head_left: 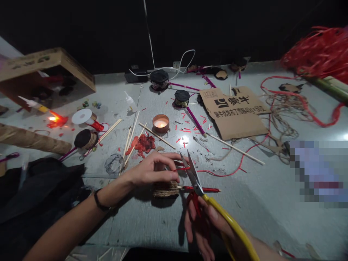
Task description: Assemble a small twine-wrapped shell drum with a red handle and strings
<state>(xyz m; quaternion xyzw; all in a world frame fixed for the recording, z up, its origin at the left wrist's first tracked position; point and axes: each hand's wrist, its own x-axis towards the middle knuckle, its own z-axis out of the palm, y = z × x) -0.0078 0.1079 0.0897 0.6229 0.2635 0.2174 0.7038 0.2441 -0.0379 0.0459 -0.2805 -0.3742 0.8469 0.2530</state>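
Note:
My left hand (pixel 154 168) is closed, thumb and fingers pinching a red cord (pixel 217 174) that trails off to the right. In my right hand (pixel 202 221) is a pair of scissors (pixel 194 181) with yellow and red handles. Its blades stand apart, crossing the cord beside my left fingertips; whether they touch it, I cannot tell. Beneath my left hand lies a twine-wrapped drum (pixel 165 192), partly hidden by it. A stick wrapped in red (pixel 210 189) extends from the drum to the right, passing behind the scissors.
A lit candle (pixel 161 124) burns beyond my hands, near red wax-like scraps (pixel 145 144) and loose wooden sticks (pixel 157 136). Torn cardboard (pixel 236 112) lies back right. A small drum with a purple handle (pixel 182 98), a glue bottle (pixel 130 101) and a spool (pixel 83 117) are farther back.

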